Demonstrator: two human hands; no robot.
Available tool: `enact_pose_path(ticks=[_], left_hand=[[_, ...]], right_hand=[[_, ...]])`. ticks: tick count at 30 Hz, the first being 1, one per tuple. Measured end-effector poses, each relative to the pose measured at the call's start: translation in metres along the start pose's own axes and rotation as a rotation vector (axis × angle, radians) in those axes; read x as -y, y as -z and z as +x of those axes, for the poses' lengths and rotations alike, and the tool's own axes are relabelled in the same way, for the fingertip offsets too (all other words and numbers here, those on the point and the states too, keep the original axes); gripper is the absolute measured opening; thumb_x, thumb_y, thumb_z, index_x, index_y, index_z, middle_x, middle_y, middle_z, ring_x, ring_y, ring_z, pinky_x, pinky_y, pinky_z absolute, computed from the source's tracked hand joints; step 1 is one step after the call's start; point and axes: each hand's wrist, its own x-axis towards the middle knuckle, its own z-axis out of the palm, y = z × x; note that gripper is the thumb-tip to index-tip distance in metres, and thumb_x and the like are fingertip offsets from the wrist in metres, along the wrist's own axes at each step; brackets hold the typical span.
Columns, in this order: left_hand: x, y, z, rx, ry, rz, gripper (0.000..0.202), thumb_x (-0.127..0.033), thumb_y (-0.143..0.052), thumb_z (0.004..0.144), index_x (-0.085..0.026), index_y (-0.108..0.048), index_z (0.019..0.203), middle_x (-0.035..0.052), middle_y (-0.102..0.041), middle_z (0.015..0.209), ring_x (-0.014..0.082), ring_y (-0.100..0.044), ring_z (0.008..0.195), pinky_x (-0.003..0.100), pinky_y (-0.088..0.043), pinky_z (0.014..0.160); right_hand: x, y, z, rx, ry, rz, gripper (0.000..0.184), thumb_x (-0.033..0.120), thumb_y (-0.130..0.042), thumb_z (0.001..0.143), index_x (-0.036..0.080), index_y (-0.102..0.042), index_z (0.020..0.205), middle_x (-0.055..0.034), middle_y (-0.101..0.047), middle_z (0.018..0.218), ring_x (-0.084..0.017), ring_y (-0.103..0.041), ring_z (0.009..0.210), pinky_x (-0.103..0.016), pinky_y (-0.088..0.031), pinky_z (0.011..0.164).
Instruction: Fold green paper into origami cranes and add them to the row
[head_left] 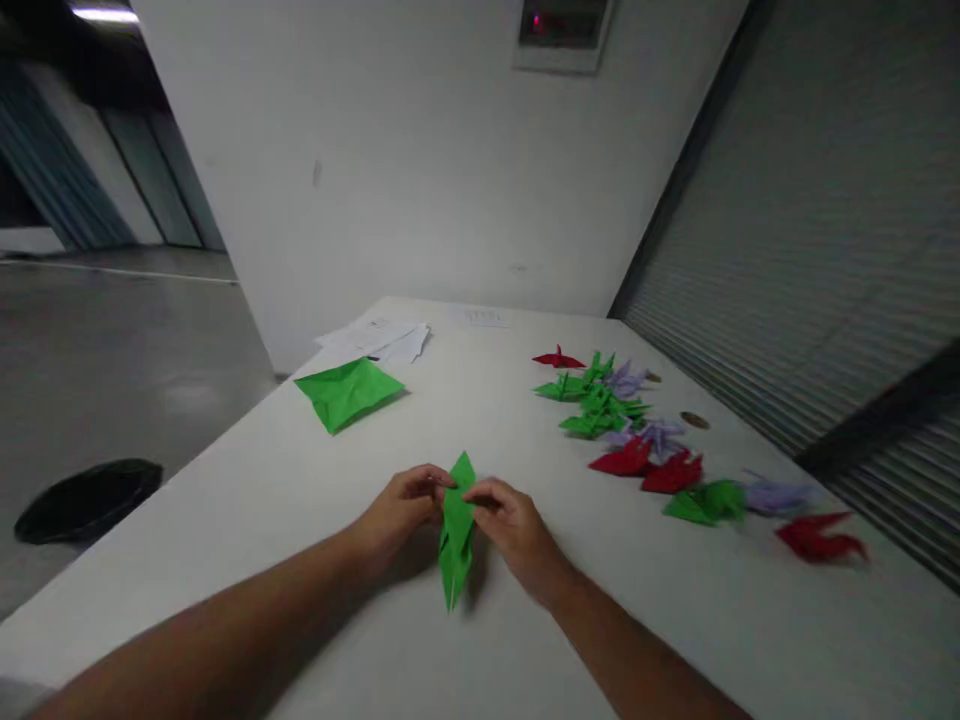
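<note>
A long, narrow folded piece of green paper (457, 525) lies on the white table (315, 480) in front of me, pointed at both ends. My left hand (397, 513) pinches its upper left edge with closed fingers. My right hand (512, 530) pinches the upper right edge the same way. Both hands rest low on the table, with the paper between them.
A creased green sheet (349, 391) lies at the back left, with white papers (382, 339) behind it. Several folded paper cranes (626, 420) in green, red and lilac spread along the right side. A black object (86, 498) sits on the floor at left.
</note>
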Motion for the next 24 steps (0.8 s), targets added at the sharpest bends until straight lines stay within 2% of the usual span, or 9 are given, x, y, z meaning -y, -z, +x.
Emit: enact_pose_path(ticks=[4, 10, 13, 16, 21, 24], left_hand=[[0.001, 0.000, 0.002, 0.017, -0.009, 0.047, 0.024, -0.015, -0.080, 0.066, -0.015, -0.071, 0.089, 0.0022, -0.069, 0.075, 0.0144, -0.061, 0.069, 0.028, -0.046, 0.068], [0.006, 0.004, 0.007, -0.015, -0.046, 0.131, 0.026, -0.033, -0.086, 0.071, -0.012, -0.073, 0.079, 0.0028, -0.066, 0.069, 0.0132, -0.057, 0.065, 0.027, -0.043, 0.065], [0.006, 0.005, 0.007, -0.028, -0.053, 0.165, 0.032, -0.039, -0.087, 0.070, -0.010, -0.073, 0.074, 0.0031, -0.065, 0.066, 0.0132, -0.056, 0.063, 0.028, -0.042, 0.065], [0.006, 0.002, 0.006, -0.010, -0.075, 0.155, 0.034, -0.037, -0.089, 0.068, -0.012, -0.070, 0.079, 0.0021, -0.066, 0.068, 0.0132, -0.057, 0.064, 0.028, -0.043, 0.064], [0.007, -0.002, 0.004, -0.042, -0.146, 0.070, 0.044, -0.031, -0.090, 0.068, -0.019, -0.049, 0.073, -0.0058, -0.058, 0.061, 0.0100, -0.053, 0.055, 0.023, -0.040, 0.055], [0.007, -0.002, 0.004, -0.035, -0.151, 0.085, 0.039, -0.031, -0.089, 0.070, -0.018, -0.052, 0.073, -0.0048, -0.059, 0.062, 0.0105, -0.054, 0.055, 0.024, -0.042, 0.055]], right_hand=[[0.002, 0.001, 0.000, 0.031, -0.036, 0.063, 0.014, 0.030, -0.067, 0.087, 0.022, -0.070, 0.098, -0.0035, -0.069, 0.095, -0.020, -0.065, 0.092, -0.033, -0.051, 0.085], [0.000, 0.002, -0.002, 0.079, -0.067, 0.094, 0.026, 0.044, -0.067, 0.091, 0.021, -0.068, 0.102, -0.0044, -0.069, 0.095, -0.021, -0.066, 0.089, -0.034, -0.051, 0.082], [-0.004, 0.000, -0.002, 0.084, -0.055, 0.065, 0.024, 0.041, -0.070, 0.090, 0.020, -0.067, 0.100, -0.0038, -0.068, 0.092, -0.019, -0.064, 0.086, -0.033, -0.050, 0.080], [-0.008, -0.003, -0.002, 0.056, -0.071, 0.060, 0.020, 0.036, -0.071, 0.088, 0.021, -0.064, 0.097, -0.0014, -0.065, 0.087, -0.017, -0.062, 0.079, -0.029, -0.049, 0.072], [-0.006, -0.002, -0.003, -0.054, -0.057, 0.118, 0.026, 0.031, -0.073, 0.085, 0.025, -0.048, 0.090, 0.0058, -0.053, 0.077, -0.012, -0.054, 0.066, -0.022, -0.043, 0.060], [-0.003, -0.001, -0.003, -0.015, -0.010, 0.084, 0.018, 0.030, -0.068, 0.089, 0.024, -0.050, 0.088, 0.0049, -0.053, 0.078, -0.012, -0.053, 0.068, -0.023, -0.043, 0.061]])
